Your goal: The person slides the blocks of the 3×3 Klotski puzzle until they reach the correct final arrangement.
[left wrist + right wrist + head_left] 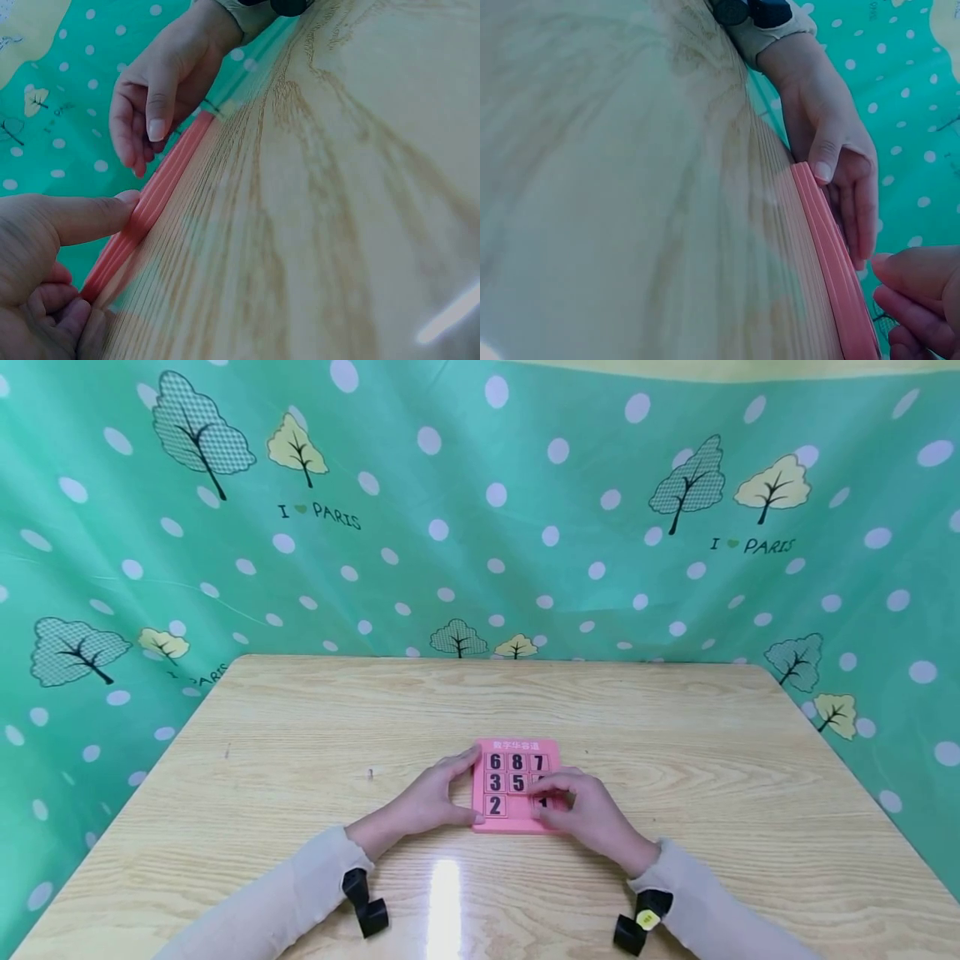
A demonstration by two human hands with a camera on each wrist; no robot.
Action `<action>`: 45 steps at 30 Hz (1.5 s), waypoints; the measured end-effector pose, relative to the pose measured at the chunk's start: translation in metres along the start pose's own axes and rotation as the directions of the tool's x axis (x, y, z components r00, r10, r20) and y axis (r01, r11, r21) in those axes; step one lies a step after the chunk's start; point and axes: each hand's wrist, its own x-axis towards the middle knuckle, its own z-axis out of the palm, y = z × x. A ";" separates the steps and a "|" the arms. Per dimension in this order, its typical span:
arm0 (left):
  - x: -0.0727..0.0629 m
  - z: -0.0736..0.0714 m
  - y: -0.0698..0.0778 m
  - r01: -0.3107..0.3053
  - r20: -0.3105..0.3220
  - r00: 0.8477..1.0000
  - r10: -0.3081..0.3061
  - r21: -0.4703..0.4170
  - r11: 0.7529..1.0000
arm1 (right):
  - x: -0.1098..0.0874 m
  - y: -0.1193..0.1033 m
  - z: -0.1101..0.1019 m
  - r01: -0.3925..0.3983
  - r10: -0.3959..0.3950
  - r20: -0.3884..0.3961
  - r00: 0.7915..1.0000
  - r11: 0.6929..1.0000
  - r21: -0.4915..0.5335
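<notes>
1. Head view: a flat, near-square, pink plastic number-puzzle board (pixel 517 827) is lying on the pale wood-grain worktop (pixel 337 727), between the two hands.
2. The left hand (pixel 426 797) is grasping the board's left edge, thumb at the near corner, fingertips by the far one.
3. A bare slot is showing in the bottom row, between the pink square tile marked 2 (pixel 495 806) and a partly covered pink square tile (pixel 545 803).
4. The right hand (pixel 591 814) is hanging over the board's right side, fingers loosely bent, thumb apart, not clenched; whether it is touching a tile, one cannot tell.
5. Sliding well probably means pressing lightly and level toward the slot, so nothing is tipping or jamming.
6. The left hand should be bracing the board against skidding without squeezing it.
</notes>
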 end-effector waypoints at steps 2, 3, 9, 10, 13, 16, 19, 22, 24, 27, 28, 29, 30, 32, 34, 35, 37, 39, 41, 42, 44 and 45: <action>0.000 0.000 0.000 -0.001 0.001 1.000 0.001 -0.002 1.000 | -0.002 0.001 -0.004 -0.013 0.013 -0.007 1.000 1.000 -0.002; 0.000 0.000 0.000 -0.002 0.002 1.000 0.002 -0.004 1.000 | -0.003 0.002 -0.006 -0.022 0.022 -0.012 1.000 1.000 -0.006; 0.000 0.000 -0.001 -0.005 0.002 1.000 0.005 0.005 1.000 | -0.009 0.009 -0.015 -0.033 0.032 -0.038 0.999 0.999 -0.029; 0.000 0.000 -0.001 -0.006 0.002 1.000 0.006 0.006 1.000 | -0.009 0.011 -0.016 -0.026 0.025 -0.041 0.999 0.999 -0.035; 0.000 0.000 -0.001 -0.010 0.002 1.000 0.010 0.006 1.000 | -0.011 0.014 -0.018 -0.017 0.013 -0.052 0.999 0.998 -0.067; 0.001 0.000 -0.001 -0.012 0.005 1.000 0.012 0.004 1.000 | -0.011 0.017 -0.020 -0.019 0.013 -0.058 0.998 0.995 -0.097; 0.001 0.000 -0.001 -0.015 0.008 1.000 0.015 0.000 1.000 | -0.012 0.018 -0.021 -0.035 0.029 -0.057 0.998 0.994 -0.107; 0.002 0.000 -0.001 -0.020 0.011 1.000 0.020 -0.005 1.000 | -0.012 0.018 -0.021 -0.043 0.037 -0.053 0.998 0.993 -0.107; 0.001 0.000 -0.001 -0.023 0.010 1.000 0.023 -0.004 1.000 | -0.012 0.018 -0.021 -0.048 0.042 -0.050 0.998 0.993 -0.110; 0.001 0.001 -0.002 -0.023 0.006 1.000 0.023 -0.003 1.000 | -0.012 0.018 -0.020 -0.054 0.049 -0.049 0.998 0.992 -0.115; 0.001 0.001 -0.003 -0.019 0.005 1.000 0.019 -0.001 1.000 | -0.012 0.018 -0.020 -0.055 0.050 -0.049 0.998 0.992 -0.116; 0.001 0.001 -0.003 -0.018 0.002 1.000 0.018 -0.002 1.000 | -0.012 0.017 -0.019 -0.058 0.052 -0.048 0.997 0.992 -0.117; 0.001 0.001 -0.003 -0.018 -0.001 1.000 0.018 -0.004 1.000 | -0.012 0.017 -0.019 -0.059 0.053 -0.047 0.997 0.991 -0.117; 0.001 0.001 -0.004 -0.017 -0.003 1.000 0.017 -0.008 1.000 | -0.012 0.017 -0.019 -0.061 0.056 -0.047 0.997 0.992 -0.113; 0.001 0.001 -0.003 -0.016 -0.002 1.000 0.016 -0.009 1.000 | -0.012 0.016 -0.019 -0.062 0.057 -0.045 0.997 0.992 -0.109; 0.000 0.000 -0.003 -0.016 -0.002 1.000 0.016 -0.008 1.000 | -0.012 0.016 -0.018 -0.062 0.058 -0.043 0.997 0.993 -0.105; 0.000 0.000 -0.003 -0.013 0.000 1.000 0.013 -0.005 1.000 | -0.013 0.016 -0.018 -0.058 0.054 -0.040 0.998 0.994 -0.090; 0.000 0.000 -0.002 -0.014 0.000 1.000 0.014 -0.004 1.000 | -0.013 0.016 -0.018 -0.050 0.047 -0.038 0.998 0.996 -0.074; 0.000 0.000 -0.002 -0.014 0.000 1.000 0.014 -0.004 1.000 | -0.013 0.016 -0.018 -0.044 0.042 -0.037 0.998 0.997 -0.060; 0.000 0.000 -0.002 -0.012 -0.001 1.000 0.012 -0.005 1.000 | -0.013 0.016 -0.018 -0.041 0.039 -0.037 0.999 0.998 -0.055; 0.000 0.000 -0.002 -0.012 -0.001 1.000 0.012 -0.008 1.000 | -0.013 0.017 -0.017 -0.041 0.039 -0.037 0.999 0.998 -0.052; 0.000 0.000 -0.002 -0.010 -0.001 1.000 0.010 -0.009 1.000 | -0.013 0.017 -0.017 -0.042 0.041 -0.037 0.998 0.998 -0.052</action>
